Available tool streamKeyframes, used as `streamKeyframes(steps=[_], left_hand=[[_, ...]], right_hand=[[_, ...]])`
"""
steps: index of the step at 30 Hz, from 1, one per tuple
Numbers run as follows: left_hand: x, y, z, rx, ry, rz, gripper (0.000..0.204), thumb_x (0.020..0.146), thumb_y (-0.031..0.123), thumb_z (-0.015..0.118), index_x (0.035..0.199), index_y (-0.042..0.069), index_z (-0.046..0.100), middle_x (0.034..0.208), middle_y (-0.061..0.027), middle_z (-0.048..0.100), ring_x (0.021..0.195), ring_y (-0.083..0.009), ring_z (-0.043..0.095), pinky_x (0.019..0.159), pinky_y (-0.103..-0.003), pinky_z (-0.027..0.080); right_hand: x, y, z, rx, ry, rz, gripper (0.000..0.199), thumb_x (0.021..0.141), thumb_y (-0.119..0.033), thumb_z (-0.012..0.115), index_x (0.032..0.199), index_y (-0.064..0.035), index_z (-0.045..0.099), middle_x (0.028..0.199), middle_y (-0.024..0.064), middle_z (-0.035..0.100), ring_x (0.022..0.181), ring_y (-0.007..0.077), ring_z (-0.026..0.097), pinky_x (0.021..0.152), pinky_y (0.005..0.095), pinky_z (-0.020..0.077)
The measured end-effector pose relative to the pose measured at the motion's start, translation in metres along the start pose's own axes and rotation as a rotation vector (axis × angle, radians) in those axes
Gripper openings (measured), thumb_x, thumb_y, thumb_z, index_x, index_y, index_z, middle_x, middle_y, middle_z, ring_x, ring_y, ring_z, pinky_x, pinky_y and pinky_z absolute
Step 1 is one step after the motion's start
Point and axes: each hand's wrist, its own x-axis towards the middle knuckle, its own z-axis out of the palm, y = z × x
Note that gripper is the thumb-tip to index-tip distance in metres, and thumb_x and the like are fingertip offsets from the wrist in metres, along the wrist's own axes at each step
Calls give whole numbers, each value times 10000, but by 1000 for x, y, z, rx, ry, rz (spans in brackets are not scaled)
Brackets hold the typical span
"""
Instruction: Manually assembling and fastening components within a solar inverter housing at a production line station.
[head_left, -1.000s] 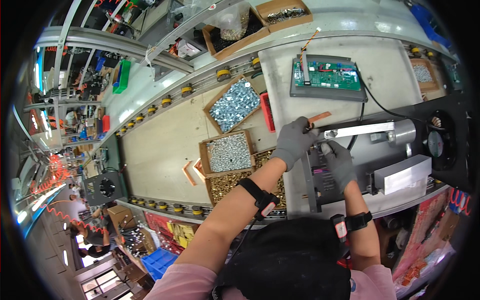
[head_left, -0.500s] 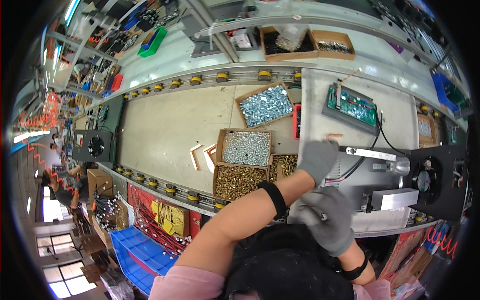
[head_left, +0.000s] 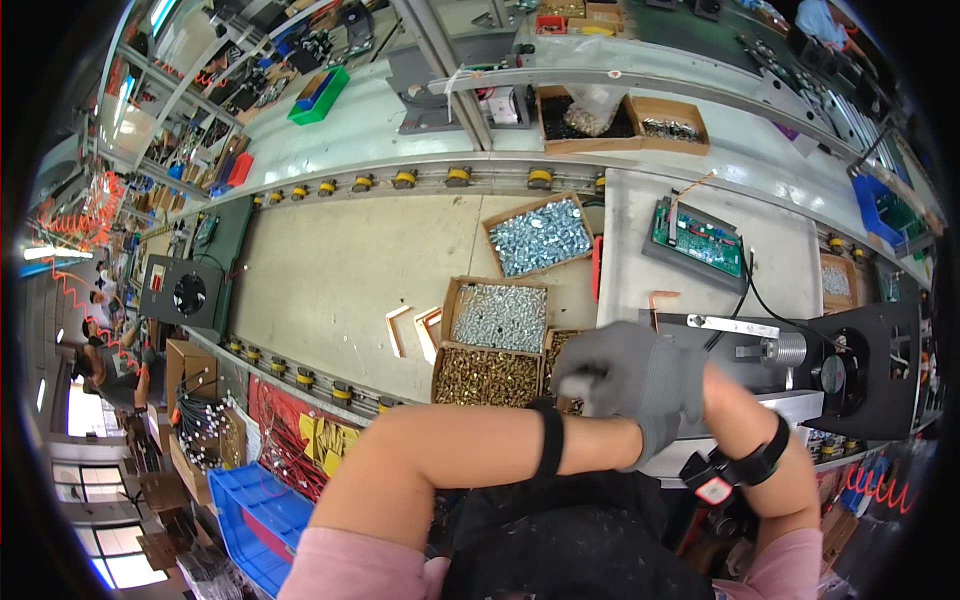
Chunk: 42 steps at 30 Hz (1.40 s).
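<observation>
Head view: both hands wear grey gloves and sit close together at the near edge of the bench. Left hand (head_left: 610, 375) is curled, fingers folded in around something small and pale; what it is cannot be told. Right hand (head_left: 670, 405) lies just behind it, mostly hidden, so its grip cannot be told. Both hover over the near end of a box of brass screws (head_left: 485, 375). Just beyond is a box of silver screws (head_left: 500, 318); farther still, a box of bright nuts (head_left: 540, 235). To the right, a grey metal assembly (head_left: 745, 330) with a black fan plate (head_left: 860, 365). Far right, a green circuit board (head_left: 698, 240) lies flat on a pale tray (head_left: 625, 260).
</observation>
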Motion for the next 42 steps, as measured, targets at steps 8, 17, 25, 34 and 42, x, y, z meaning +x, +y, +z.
streamKeyframes(steps=[8,17,25,34,42], left_hand=[[-88,-60,-152,-1533,145,986,263,861,222,614,1066,58,602,847,-35,618,673,-142,579,573,-266,475],[-136,-32,-195,-2294,418,1751,178,947,170,474,1009,12,528,677,-97,568,465,-190,549,352,-305,467],[-169,-18,-191,-2160,374,1937,68,912,56,462,949,6,490,663,-122,516,442,-212,511,344,-312,387],[-185,-29,-199,-2088,321,2140,191,917,211,497,837,40,524,590,-93,528,431,-194,527,327,-323,450],[-203,-43,-211,-2022,321,2155,209,910,212,515,793,40,541,576,-81,544,406,-188,536,318,-326,466]], right_hand=[[-31,42,-24,649,262,-169,329,912,-124,530,1225,-24,557,1092,76,644,982,167,604,876,316,484],[31,-2,52,1046,-16,-321,412,874,-44,573,1283,-42,521,1180,91,597,1120,163,549,947,313,449],[32,-16,55,974,98,-388,288,829,-32,631,1116,-36,618,1011,66,632,958,151,603,884,296,474],[13,-15,58,1008,296,-465,208,784,-12,657,992,-7,656,865,70,630,858,155,601,759,278,468],[-9,-37,60,314,858,-488,206,738,-121,707,935,-63,689,772,77,595,635,246,552,566,326,440]])
